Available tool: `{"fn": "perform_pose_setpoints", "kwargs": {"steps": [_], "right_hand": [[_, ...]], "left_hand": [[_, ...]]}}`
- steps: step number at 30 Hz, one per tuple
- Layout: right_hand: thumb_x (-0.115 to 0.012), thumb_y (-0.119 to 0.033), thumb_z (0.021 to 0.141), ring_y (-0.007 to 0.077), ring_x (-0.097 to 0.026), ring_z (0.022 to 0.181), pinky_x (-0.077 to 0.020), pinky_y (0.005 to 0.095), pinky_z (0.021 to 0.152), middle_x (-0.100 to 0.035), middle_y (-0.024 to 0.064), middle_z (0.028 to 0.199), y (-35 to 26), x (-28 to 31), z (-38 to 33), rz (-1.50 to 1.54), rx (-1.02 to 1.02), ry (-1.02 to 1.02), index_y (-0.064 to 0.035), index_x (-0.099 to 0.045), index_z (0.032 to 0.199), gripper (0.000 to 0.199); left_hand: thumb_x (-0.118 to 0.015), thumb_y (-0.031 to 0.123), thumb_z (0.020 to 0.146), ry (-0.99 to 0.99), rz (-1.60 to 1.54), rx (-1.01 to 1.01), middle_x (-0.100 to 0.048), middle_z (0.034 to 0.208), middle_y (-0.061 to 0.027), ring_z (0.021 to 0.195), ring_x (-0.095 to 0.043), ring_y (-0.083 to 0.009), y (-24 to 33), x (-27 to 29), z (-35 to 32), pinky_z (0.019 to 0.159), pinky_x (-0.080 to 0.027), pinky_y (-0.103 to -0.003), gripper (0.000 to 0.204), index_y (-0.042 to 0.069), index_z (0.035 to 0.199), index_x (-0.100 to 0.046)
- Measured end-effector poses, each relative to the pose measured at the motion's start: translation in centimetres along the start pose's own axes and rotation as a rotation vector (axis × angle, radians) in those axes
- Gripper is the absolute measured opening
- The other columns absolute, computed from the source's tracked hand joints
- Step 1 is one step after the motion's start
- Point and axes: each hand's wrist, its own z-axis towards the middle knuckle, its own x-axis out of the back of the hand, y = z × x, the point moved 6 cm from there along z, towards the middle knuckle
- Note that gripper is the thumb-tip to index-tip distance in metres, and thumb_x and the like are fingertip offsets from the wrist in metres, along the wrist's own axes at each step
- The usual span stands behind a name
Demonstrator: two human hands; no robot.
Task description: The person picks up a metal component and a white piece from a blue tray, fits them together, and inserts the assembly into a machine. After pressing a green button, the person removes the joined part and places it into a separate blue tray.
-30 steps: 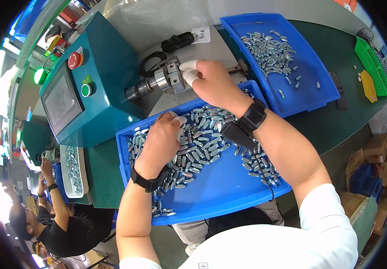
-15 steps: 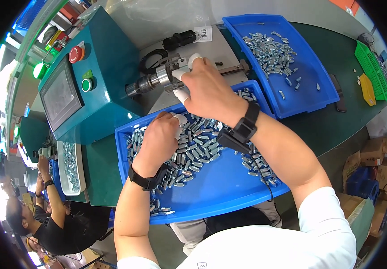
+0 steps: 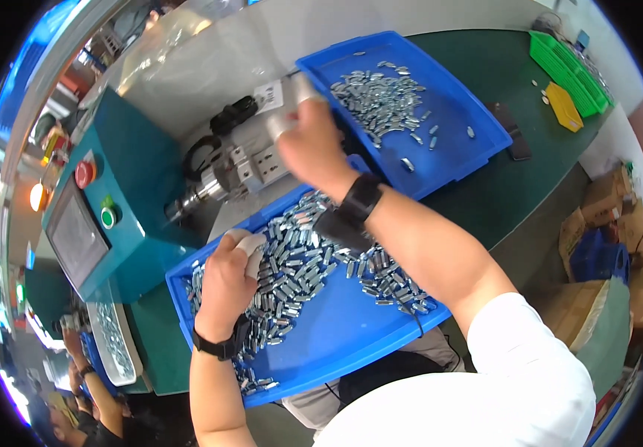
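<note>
My left hand (image 3: 224, 283), with white finger cots on its fingertips, is closed above the left part of the near blue tray (image 3: 314, 365). Its fingers press together; whether they pinch a part is hidden. Small silvery metal fittings (image 3: 291, 272) lie heaped below and beside it. My right hand (image 3: 312, 141), also in white finger cots, is raised between the machine's clamp block (image 3: 245, 170) and the far blue tray (image 3: 440, 160). Motion smears its fingers, so I cannot see anything held. The round metal chuck (image 3: 213, 182) sits left of the clamp block.
A teal machine housing (image 3: 131, 201) with a screen, red knob and green button stands at the left. More fittings (image 3: 381, 100) fill part of the far tray. A phone-like dark slab (image 3: 511, 134), yellow tray (image 3: 563, 106) and green basket (image 3: 571, 74) lie rightward. Another person's arm (image 3: 98, 384) shows lower left.
My right hand has left the chuck and clamp, moving right and away toward the far tray. My left hand stays low over the near tray's fittings. The whole view has shifted.
</note>
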Motion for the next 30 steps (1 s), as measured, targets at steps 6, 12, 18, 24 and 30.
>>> {"fn": "perform_pose_setpoints", "kwargs": {"steps": [6,12,18,24,30], "right_hand": [[-0.069,-0.014,0.096,0.0281,-0.064,0.095,-0.0541,0.0374,0.084,-0.061,0.0172,0.116,-2.5,-1.0,-2.8,0.188,-0.025,-0.209,-0.0038,-0.052,0.152,0.06],[-0.069,-0.011,0.095,0.0265,-0.063,0.092,-0.0534,0.0356,0.08,-0.062,0.016,0.109,-2.6,-0.5,-2.5,0.262,0.022,-0.215,-0.0039,-0.06,0.145,0.051],[-0.064,-0.007,0.095,0.0287,-0.066,0.073,-0.0518,0.041,0.069,-0.069,0.0176,0.085,-2.6,-0.7,-2.1,0.289,-0.093,-0.311,-0.0002,-0.072,0.127,0.034],[-0.061,-0.008,0.093,0.0301,-0.066,0.063,-0.0488,0.0454,0.061,-0.071,0.0214,0.074,-2.0,-1.4,-2.3,0.301,-0.057,-0.339,0.0024,-0.076,0.11,0.024],[-0.062,-0.012,0.095,0.0247,-0.065,0.066,-0.0474,0.0408,0.062,-0.071,0.0204,0.075,-1.1,-2.6,-2.5,0.182,-0.039,-0.547,0.004,-0.076,0.1,0.021]], "left_hand": [[-0.076,-0.006,0.087,0.199,-0.04,0.007,-0.074,0.102,-0.0171,0.089,-0.072,-0.0375,1.4,2.8,1.0,0.076,-0.059,-0.041,0.026,0.003,0.111,-0.074],[-0.078,-0.005,0.084,0.29,0.121,-0.082,-0.074,0.098,-0.0193,0.087,-0.071,-0.0392,0.6,4.8,6.6,0.076,-0.058,-0.041,0.019,0.001,0.102,-0.076],[-0.077,-0.007,0.08,0.117,0.484,-0.069,-0.073,0.094,-0.0205,0.089,-0.068,-0.0403,-4.5,3.4,11.2,0.076,-0.056,-0.042,0.015,0.0,0.093,-0.078],[-0.074,-0.007,0.08,0.183,0.13,-0.196,-0.073,0.1,-0.0177,0.092,-0.067,-0.0389,-3.2,3.3,11.3,0.08,-0.056,-0.043,0.019,0.001,0.097,-0.079],[-0.076,-0.004,0.084,0.33,0.067,-0.182,-0.074,0.106,-0.0159,0.098,-0.069,-0.0375,1.0,4.6,6.6,0.086,-0.056,-0.041,0.024,0.003,0.107,-0.079]]}}
